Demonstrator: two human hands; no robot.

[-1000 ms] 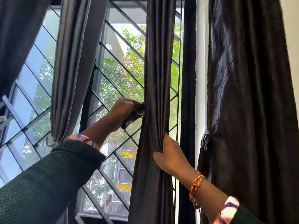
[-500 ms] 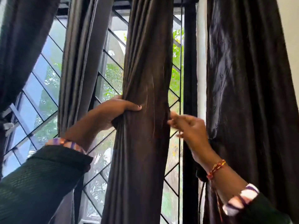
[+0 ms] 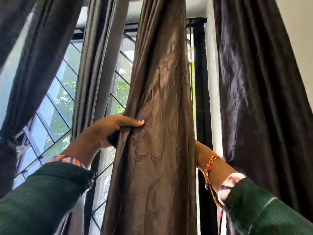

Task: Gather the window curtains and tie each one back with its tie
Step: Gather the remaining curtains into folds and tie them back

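A brown patterned curtain (image 3: 162, 116) hangs gathered in the middle of the view. My left hand (image 3: 111, 129) grips its left edge, thumb across the front of the cloth and fingers behind. My right hand (image 3: 200, 150) reaches behind the curtain's right edge; only its wrist and heel show, and its fingers are hidden by the cloth. No tie shows on this curtain. The far-left dark curtain (image 3: 18, 99) is tied back at a knot (image 3: 7, 138).
A grey curtain (image 3: 96, 73) hangs left of the brown one. A dark curtain (image 3: 254, 99) hangs at the right beside a white wall (image 3: 298, 31). The window grille (image 3: 57, 106) stands behind, and a black frame post (image 3: 201, 99) rises at the right.
The view has tilted upward and closer. My right hand moved from beside the curtain's right edge to behind it. My left hand keeps its grip on the left edge.
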